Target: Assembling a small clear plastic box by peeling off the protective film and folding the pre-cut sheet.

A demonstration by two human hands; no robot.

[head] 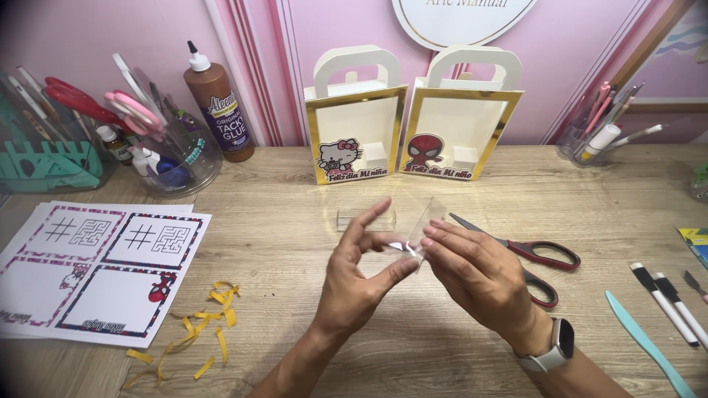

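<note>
Both my hands meet over the middle of the wooden table (295, 243), holding a small piece of clear plastic film (413, 239) between the fingertips. My left hand (361, 276) pinches its lower edge with thumb and fingers. My right hand (472, 269), with a grey smartwatch (552, 350) on the wrist, grips the film's right side. A small clear plastic box (365, 220) lies on the table just behind my left fingers.
Red-handled scissors (542, 258) lie right of my hands. Two white and gold gift bags (354, 118) (464, 110) stand at the back. Printed sheets (96, 273) and yellow paper strips (206, 324) lie left. A glue bottle (220, 103), tool jars (158, 140), pens (671, 302) surround.
</note>
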